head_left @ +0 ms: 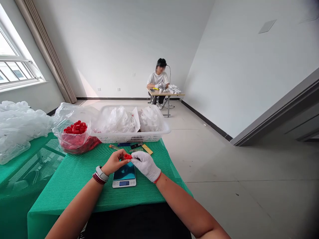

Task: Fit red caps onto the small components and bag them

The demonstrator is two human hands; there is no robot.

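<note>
**Q:** What have your hands got hold of?

**A:** My bare left hand [114, 162] and my white-gloved right hand [146, 166] are both closed on one red plastic cap [128, 156]. I'm pinching it between them, neither hand open, so the cap sits right at the meeting point of my two hands.

**Q:** What's beneath your grip?

**A:** Just below it is a digital scale [124, 182] with a dark, glossy platform and a lit blue display. I can't read the numbers. It stands on a green mesh cloth [82, 192].

**Q:** And past your hands?

**A:** Just ahead of my fingers lies a yellow strip [147, 149] beside some small dark and blue items. Farther ahead is a white plastic basket [129, 136] holding white bagged goods. Ahead and to my left, a clear plastic bag [73, 136] is full of more red caps.

**Q:** Anyone else nearby?

**A:** Yes, well ahead of me, a person in a white T-shirt [158, 79] sits at a small wooden table [165, 94], with both hands among white items.
</note>
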